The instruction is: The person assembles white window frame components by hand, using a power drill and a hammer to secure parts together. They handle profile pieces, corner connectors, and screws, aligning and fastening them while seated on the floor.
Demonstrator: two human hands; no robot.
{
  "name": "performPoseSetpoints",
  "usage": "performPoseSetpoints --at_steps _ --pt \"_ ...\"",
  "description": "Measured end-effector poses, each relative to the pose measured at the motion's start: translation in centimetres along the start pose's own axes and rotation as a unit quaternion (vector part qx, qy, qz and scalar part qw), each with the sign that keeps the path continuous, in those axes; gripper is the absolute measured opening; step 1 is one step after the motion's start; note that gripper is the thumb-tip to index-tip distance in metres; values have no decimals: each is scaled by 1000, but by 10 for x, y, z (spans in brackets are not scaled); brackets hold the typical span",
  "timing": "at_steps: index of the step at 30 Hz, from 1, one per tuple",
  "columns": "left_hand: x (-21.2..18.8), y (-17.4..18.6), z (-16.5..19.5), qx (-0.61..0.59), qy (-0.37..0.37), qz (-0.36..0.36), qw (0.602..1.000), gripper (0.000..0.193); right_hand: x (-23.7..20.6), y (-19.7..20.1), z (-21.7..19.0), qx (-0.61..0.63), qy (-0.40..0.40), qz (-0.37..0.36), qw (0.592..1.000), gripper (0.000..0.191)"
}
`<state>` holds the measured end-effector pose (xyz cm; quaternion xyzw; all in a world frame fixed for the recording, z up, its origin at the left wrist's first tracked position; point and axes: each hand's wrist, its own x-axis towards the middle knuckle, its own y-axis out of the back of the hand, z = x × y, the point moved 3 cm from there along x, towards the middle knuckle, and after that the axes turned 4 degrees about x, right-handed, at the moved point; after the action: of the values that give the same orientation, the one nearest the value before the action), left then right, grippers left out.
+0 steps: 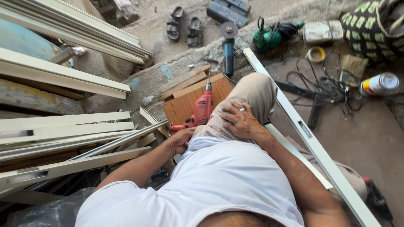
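A red electric drill (201, 110) lies on a wooden board (185, 103) just beyond the left hand (182, 140), fingers curled beside its handle, while the right hand (240, 120) rests open-fingered on the thigh (252, 94).

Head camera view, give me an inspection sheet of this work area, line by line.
Surface: dusty concrete floor with a wooden board on it.
Job's things: red power drill lying on the board beside the thigh; long white metal profile running past the knee.
Clutter: angle grinder, green power tool, spray can, tape roll, brush, pair of sandals, stacked profiles.
Grippers: left hand at the hip next to the drill's handle; right hand flat on the thigh, holding nothing.
Cables: black cords tangled on the brown sheet.
Surroundings: patterned bag at upper right.
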<state>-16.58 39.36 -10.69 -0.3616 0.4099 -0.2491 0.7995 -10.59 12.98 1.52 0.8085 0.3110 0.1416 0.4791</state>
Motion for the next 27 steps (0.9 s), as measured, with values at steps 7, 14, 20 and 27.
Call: performPoseSetpoints --at_steps 7,14,20,27 --pt "-6 -21 -1 -6 98 59 993 41 5 -3 -5 -2 -86 -92 992 41" --pt "-14 -18 -13 14 -91 111 990 41 4 10 -21 -19 -88 -84 992 38" --pt "-13 -9 -12 -17 -22 42 999 41 3 16 -19 23 -99 -68 993 30" --pt "-14 -16 -11 6 33 53 998 46 2 2 -8 24 -77 -14 997 21"
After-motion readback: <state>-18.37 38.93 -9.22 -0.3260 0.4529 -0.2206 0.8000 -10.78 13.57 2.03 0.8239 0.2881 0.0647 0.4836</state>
